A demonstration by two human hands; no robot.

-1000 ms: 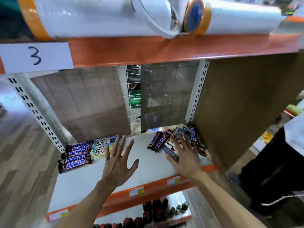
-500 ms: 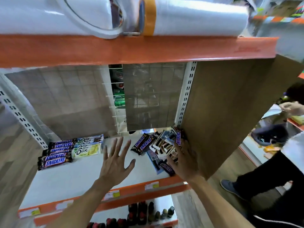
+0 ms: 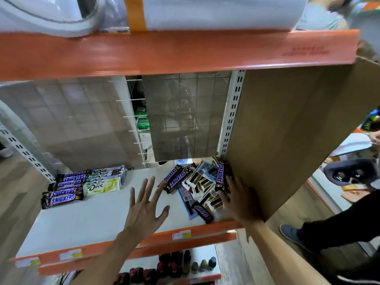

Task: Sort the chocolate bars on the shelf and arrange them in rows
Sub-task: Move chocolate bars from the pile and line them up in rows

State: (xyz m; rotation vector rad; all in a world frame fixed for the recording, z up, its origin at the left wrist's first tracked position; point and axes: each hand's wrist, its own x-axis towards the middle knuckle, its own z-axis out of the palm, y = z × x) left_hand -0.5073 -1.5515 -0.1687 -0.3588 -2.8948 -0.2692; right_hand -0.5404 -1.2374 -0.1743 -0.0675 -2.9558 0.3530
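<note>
On the white shelf (image 3: 88,223), Snickers bars (image 3: 61,190) lie stacked in a row at the far left, with Dove bars (image 3: 102,182) in a row right beside them. A jumbled pile of Snickers and other bars (image 3: 195,188) fills the right end. My left hand (image 3: 146,208) hovers open with spread fingers over the middle of the shelf, just left of the pile. My right hand (image 3: 240,200) is at the pile's right edge by the cardboard wall. Its fingertips touch a Snickers bar (image 3: 221,175) that stands on end against that wall.
A brown cardboard wall (image 3: 287,140) closes the shelf on the right. The orange beam (image 3: 164,54) of the upper shelf hangs overhead, carrying white rolls. Small bottles (image 3: 181,264) stand on the shelf below. Another person's leg and shoe (image 3: 292,233) are at the right.
The view has swung right and closer to the pile. My right hand slid to the pile's right edge against the cardboard wall. My left hand stays open over the shelf.
</note>
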